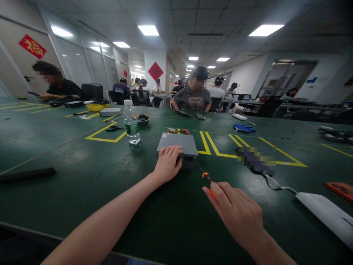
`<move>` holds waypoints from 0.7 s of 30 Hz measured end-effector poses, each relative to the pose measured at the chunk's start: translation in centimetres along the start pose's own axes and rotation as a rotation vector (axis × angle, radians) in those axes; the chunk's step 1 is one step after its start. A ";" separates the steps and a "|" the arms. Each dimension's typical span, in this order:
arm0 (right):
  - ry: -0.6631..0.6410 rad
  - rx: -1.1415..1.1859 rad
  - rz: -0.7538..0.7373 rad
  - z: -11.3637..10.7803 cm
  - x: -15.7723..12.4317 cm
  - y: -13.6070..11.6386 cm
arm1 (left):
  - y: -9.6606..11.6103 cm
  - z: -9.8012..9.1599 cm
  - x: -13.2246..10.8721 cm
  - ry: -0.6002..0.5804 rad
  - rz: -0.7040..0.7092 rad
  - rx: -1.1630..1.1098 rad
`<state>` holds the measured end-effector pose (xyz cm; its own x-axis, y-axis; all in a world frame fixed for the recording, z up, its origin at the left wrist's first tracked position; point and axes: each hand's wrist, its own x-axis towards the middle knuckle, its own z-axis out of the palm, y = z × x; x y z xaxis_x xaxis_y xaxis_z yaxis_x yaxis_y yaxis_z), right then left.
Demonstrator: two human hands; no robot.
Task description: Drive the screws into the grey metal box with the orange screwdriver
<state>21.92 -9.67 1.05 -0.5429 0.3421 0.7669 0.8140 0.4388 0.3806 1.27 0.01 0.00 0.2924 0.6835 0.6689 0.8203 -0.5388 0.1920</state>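
Observation:
A grey metal box [180,144] with a bundle of coloured wires at its far end lies on the green table [82,176]. My left hand [167,163] rests on its near left corner, fingers curled over the top edge. My right hand [234,213] is closed round an orange-and-black screwdriver [206,179]. The thin shaft of the screwdriver points at the box's near right corner and its tip is close to it.
A water bottle [131,122] stands left of the box, a small bowl [143,119] behind it. A white power strip [325,213] with its cable lies at the right, blue gloves [244,128] further back. A person [193,96] sits across the table, others beyond.

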 end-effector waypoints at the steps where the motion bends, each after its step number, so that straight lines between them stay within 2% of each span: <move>1: -0.007 0.006 -0.001 -0.1 0.1 0.0 | 0.0 0.0 0.0 -0.002 0.000 0.001; 6: -0.024 0.045 -0.022 -0.3 0.2 -0.2 | 0.0 0.1 0.0 -0.004 -0.001 0.008; 15: 0.053 0.097 -0.032 0.4 0.7 -0.1 | 0.2 -0.2 0.1 -0.010 0.010 0.003; 21: 0.105 0.157 -0.039 0.0 1.0 0.1 | 0.1 -0.1 0.0 -0.008 0.002 0.000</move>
<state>21.44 -9.29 1.89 -0.5424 0.2370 0.8060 0.7458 0.5774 0.3322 1.30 -0.07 0.13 0.2984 0.6861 0.6635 0.8197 -0.5403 0.1900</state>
